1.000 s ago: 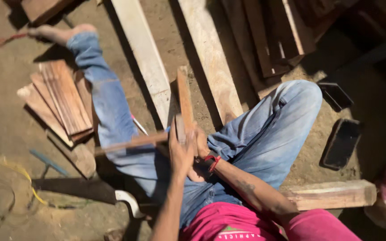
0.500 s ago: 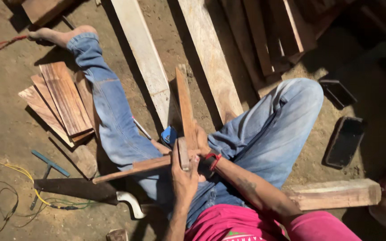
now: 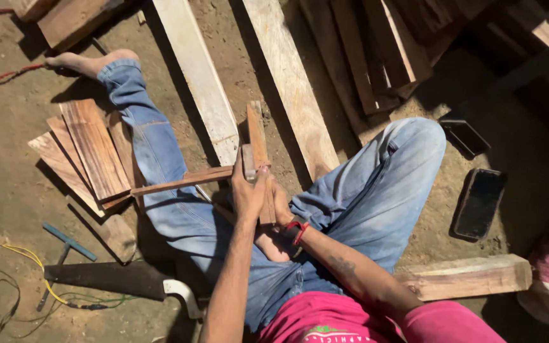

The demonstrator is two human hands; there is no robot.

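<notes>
Over our lap, our left hand (image 3: 248, 195) is closed around a small wooden block (image 3: 248, 162) and a thin slat (image 3: 182, 180) running toward nine o'clock. Our right hand (image 3: 279, 204) grips the upright strip (image 3: 257, 143) pointing to twelve. Beyond lie pale planks (image 3: 198, 76).
</notes>
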